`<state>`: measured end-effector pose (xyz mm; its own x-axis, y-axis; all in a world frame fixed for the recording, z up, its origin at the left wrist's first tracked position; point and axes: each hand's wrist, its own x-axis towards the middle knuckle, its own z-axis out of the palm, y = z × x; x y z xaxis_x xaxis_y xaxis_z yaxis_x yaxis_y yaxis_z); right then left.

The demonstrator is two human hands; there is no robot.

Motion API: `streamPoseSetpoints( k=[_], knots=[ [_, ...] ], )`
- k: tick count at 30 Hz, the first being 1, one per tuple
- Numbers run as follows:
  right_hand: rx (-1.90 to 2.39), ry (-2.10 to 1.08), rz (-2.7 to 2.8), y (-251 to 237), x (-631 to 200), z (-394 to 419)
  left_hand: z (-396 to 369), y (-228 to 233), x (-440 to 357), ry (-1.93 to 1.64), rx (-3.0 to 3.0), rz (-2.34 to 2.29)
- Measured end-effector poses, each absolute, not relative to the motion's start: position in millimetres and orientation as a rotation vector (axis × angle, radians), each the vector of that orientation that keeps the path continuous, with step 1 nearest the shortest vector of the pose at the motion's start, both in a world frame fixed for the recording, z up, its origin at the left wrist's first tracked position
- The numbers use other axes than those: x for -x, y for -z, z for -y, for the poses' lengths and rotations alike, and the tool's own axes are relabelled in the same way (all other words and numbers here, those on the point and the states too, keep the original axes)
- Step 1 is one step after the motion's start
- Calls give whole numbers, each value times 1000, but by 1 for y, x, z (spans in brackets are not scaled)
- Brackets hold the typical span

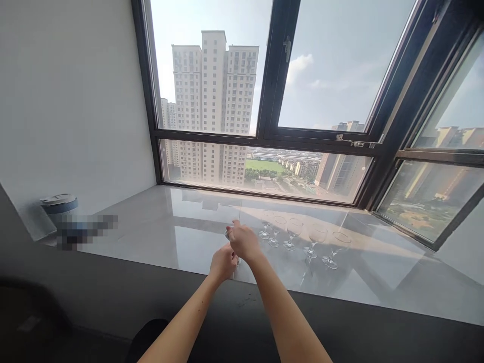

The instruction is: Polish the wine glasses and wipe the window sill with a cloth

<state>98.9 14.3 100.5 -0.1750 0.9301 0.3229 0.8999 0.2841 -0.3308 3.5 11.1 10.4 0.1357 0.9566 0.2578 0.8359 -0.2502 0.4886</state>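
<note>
Head view, looking down both forearms toward a glossy pale tabletop under a big window.

I see the right hand closed in a pinch on a small clear glass; only a sliver of it shows at the fingertips, and the rest is hidden behind the knuckles. I cannot tell its shape or whether it is upright.

Left hand sits just below and touching the right, fingers curled. I cannot make out what it grips: a faint bit of glass shows at its far side, possibly the same glass's base, but the hand covers it.

To the right of the hands, a row of stemmed wine glasses stands upright on the tabletop, running away to the right. I count about five; they are transparent, and their rims fade into the reflections, so the count is unsure.

Far left of the hands, a round container with a dark band stands by the wall. A blurred patch beside it is unreadable.

Dark ledge runs beneath the forearms, cut off by the lower frame edge.
</note>
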Motion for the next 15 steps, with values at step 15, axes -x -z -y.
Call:
streamPoseSetpoints(
  k=[15],
  knots=[
    [1095, -588, 1637, -68, -113, -23, -19, 1, -1, -870, -2158, -1694]
  ],
)
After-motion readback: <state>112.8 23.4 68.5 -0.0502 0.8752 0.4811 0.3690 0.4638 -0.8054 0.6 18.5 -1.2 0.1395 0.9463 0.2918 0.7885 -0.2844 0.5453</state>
